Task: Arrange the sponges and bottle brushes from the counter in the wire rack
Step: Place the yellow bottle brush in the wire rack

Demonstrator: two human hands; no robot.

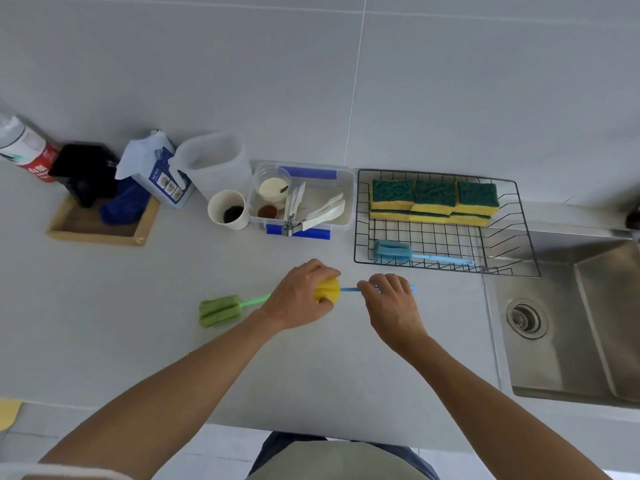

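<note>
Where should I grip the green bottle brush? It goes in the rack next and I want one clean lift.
Take the green bottle brush by its thin handle, coming from above near the foam head. It lies flat on the counter, and the left hand covers the handle's far end.

I stand at a kitchen counter, likely in a home. Its pale grey worktop [138, 341] runs back to a wall of large light grey tiles [450, 81], and a stainless steel sink [554, 358] with a round drain strainer [526, 318] is sunk into its right end. At the back edge, beside the sink, sits a black wire dish rack [446, 251]. Further left along the back edge are a clear plastic food box with blue clips [341, 192], a white paper cup [228, 209] and a translucent plastic jug [213, 161].
</note>
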